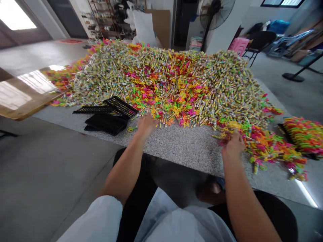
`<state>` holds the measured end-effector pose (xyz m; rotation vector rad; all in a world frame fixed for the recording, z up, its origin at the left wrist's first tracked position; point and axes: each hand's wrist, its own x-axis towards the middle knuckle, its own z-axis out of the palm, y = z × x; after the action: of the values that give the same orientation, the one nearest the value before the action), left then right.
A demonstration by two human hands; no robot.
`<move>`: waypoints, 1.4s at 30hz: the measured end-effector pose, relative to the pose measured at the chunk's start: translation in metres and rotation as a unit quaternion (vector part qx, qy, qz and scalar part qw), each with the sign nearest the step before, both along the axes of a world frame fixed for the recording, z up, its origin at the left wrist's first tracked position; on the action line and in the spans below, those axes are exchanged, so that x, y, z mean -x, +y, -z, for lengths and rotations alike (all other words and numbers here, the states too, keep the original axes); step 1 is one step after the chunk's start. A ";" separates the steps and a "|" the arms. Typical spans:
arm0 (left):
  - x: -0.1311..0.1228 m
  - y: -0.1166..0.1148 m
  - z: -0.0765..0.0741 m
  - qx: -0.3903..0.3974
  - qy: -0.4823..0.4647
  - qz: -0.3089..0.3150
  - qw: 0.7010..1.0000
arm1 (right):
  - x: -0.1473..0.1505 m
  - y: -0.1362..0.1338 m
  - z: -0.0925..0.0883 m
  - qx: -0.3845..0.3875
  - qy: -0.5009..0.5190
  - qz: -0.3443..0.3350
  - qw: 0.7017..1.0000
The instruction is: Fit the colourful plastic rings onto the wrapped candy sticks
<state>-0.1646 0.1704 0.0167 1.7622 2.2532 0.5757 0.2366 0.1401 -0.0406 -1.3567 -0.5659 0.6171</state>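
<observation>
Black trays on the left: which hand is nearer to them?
Left. The left hand is just right of the black trays; the right hand is much farther right, at the colourful pieces.

It looks like a workshop: great numbers of similar colourful pieces (111,72) are heaped on the speckled table (186,144), black grid trays (106,124) lie by its near edge, and a large fan (215,6) stands beyond its far edge.

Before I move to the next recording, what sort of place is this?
Probably a workshop: a heap of small colourful pieces covers much of the speckled table, black trays lie by the heap, and a large fan stands behind.
</observation>
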 end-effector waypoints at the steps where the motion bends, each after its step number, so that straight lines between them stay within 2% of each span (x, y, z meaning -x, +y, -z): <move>1: 0.009 0.001 0.000 0.020 0.006 -0.024 1.000 | -0.002 0.007 0.001 -0.002 0.022 0.005 1.000; 2: 0.015 0.002 0.001 0.039 0.007 -0.038 0.998 | 0.002 0.013 0.002 0.010 0.022 -0.016 1.000; 4: 0.017 0.004 0.006 0.065 0.013 -0.035 0.997 | 0.021 0.024 0.004 0.062 -0.042 -0.111 0.991; 5: 0.015 0.005 0.009 0.073 0.019 -0.027 0.997 | 0.035 0.029 0.005 0.091 -0.104 -0.169 0.976; 7: 0.009 0.006 0.014 0.076 0.030 -0.008 0.997 | 0.063 0.039 0.004 0.140 -0.271 -0.248 0.919; 9: 0.006 0.007 0.017 0.066 0.025 -0.007 0.998 | 0.086 0.048 0.000 0.176 -0.432 -0.264 0.845; 11: 0.008 0.008 0.017 0.042 0.002 -0.024 0.999 | 0.101 0.055 -0.006 0.210 -0.532 -0.255 0.780; 13: 0.011 0.009 0.013 -0.013 -0.045 -0.039 0.998 | 0.108 0.059 -0.013 0.236 -0.582 -0.253 0.736; 16: 0.013 0.012 0.005 -0.109 -0.193 -0.040 0.974 | 0.110 0.060 -0.019 0.248 -0.617 -0.265 0.698; 18: 0.009 0.011 0.000 -0.123 -0.333 -0.017 0.935 | 0.108 0.060 -0.019 0.253 -0.619 -0.273 0.691; 20: 0.001 0.009 -0.002 -0.097 -0.456 0.019 0.884 | 0.104 0.061 -0.016 0.270 -0.612 -0.263 0.695; 22: -0.009 0.005 -0.001 -0.067 -0.530 0.050 0.844 | 0.100 0.064 -0.012 0.297 -0.604 -0.237 0.701; 29: -0.034 -0.004 0.006 0.020 -0.610 0.079 0.788 | 0.088 0.070 -0.016 0.335 -0.578 -0.208 0.714; 33: -0.040 -0.007 0.005 0.082 -0.643 0.101 0.755 | 0.082 0.056 -0.017 0.341 -0.580 -0.220 0.706; 36: -0.045 -0.009 0.006 0.080 -0.649 0.096 0.750 | 0.076 0.033 -0.012 0.331 -0.598 -0.250 0.685; 40: -0.052 -0.008 0.011 0.075 -0.616 0.079 0.780 | 0.073 0.005 -0.008 0.297 -0.627 -0.275 0.666; 42: -0.056 -0.007 0.015 0.089 -0.613 0.079 0.781 | 0.076 -0.002 -0.008 0.258 -0.644 -0.273 0.666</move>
<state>-0.1090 0.1631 0.0020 0.9160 1.1493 1.0176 0.1605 0.1384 -0.0325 -2.0932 -2.1481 0.1458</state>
